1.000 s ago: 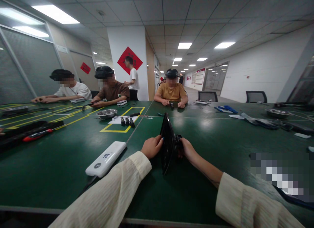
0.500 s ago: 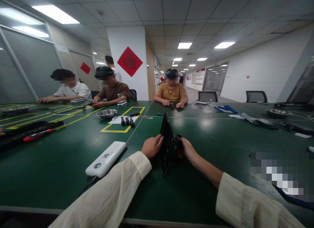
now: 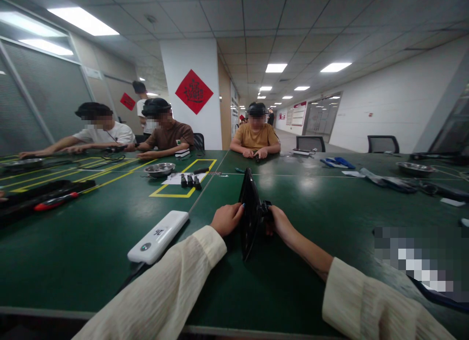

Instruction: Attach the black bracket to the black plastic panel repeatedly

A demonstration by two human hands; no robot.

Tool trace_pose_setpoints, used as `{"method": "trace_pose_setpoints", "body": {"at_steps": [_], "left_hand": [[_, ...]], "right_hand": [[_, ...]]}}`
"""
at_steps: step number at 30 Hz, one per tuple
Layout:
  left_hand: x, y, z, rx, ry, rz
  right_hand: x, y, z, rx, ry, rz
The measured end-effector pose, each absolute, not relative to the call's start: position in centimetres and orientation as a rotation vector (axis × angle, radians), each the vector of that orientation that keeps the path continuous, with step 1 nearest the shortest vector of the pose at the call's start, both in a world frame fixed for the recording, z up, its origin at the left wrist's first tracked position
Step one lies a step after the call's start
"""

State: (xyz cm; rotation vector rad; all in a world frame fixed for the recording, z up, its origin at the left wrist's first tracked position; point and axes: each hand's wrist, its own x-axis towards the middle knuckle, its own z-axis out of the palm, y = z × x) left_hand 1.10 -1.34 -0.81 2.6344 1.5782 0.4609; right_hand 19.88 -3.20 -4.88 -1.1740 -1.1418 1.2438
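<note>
A thin black flat panel (image 3: 249, 218) stands nearly upright and edge-on in front of me, its lower edge close to the table. My left hand (image 3: 227, 219) holds its left side, fingers closed against the face, with a spot of blue at a fingertip. On the opposite side, my right hand (image 3: 281, 223) is closed around a small black fitting (image 3: 266, 208) that sticks out of the panel's back. The exact kind of panel cannot be made out. Some of my right fingers are hidden behind the fitting.
On the green table (image 3: 311, 223) a white power bank (image 3: 159, 237) with a cable lies left of my forearm. Beyond are several small black parts (image 3: 190, 181) on paper, a metal bowl (image 3: 159, 170) and a red-and-black tool (image 3: 56, 201). Co-workers sit across the table.
My hands and the panel have barely moved. At far left a co-worker's arm has reached out, a standing person behind has shifted left, and the person opposite has brought their hands together.
</note>
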Motion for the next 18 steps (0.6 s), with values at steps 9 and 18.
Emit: {"method": "trace_pose_setpoints", "body": {"at_steps": [9, 18], "left_hand": [[0.95, -1.20, -1.18, 2.642, 1.650, 0.447], [0.86, -1.30, -1.10, 2.666, 1.648, 0.438]], "right_hand": [[19.75, -3.24, -4.86, -1.166, -1.130, 1.263], [20.06, -2.82, -5.53, -1.161, -1.141, 1.260]]}}
